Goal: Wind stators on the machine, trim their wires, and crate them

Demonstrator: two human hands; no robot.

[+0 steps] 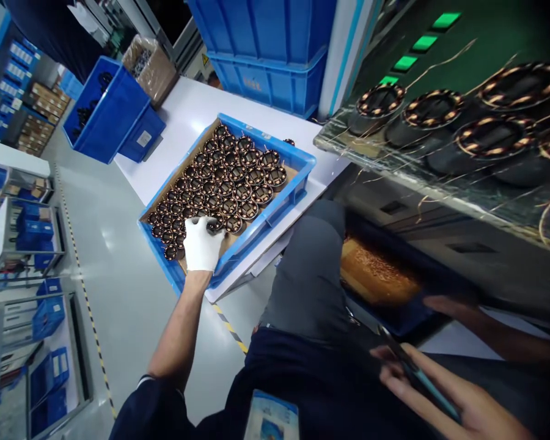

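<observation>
My left hand (203,241), in a white glove with dark fingertips, reaches into a shallow blue tray (266,217). Its fingers curl round a motor stator (216,224) at the tray's near side; the glove hides part of it. Rows of stators (224,174) with copper windings stand close together on the tray's brown cardboard liner. Low on the right, my bare right hand (440,388) is wrapped round teal-handled pliers (421,373), with their dark tip pointing up and left. The tip is blurred, so its exact shape is unclear.
Larger stators (490,134) with loose wire ends stand on a ledge at the right. Beneath lies a bin (376,269) of copper scraps. Another person's hand (444,305) is beside it. Blue crates (266,61) and a tilted blue bin (110,110) stand behind the tray.
</observation>
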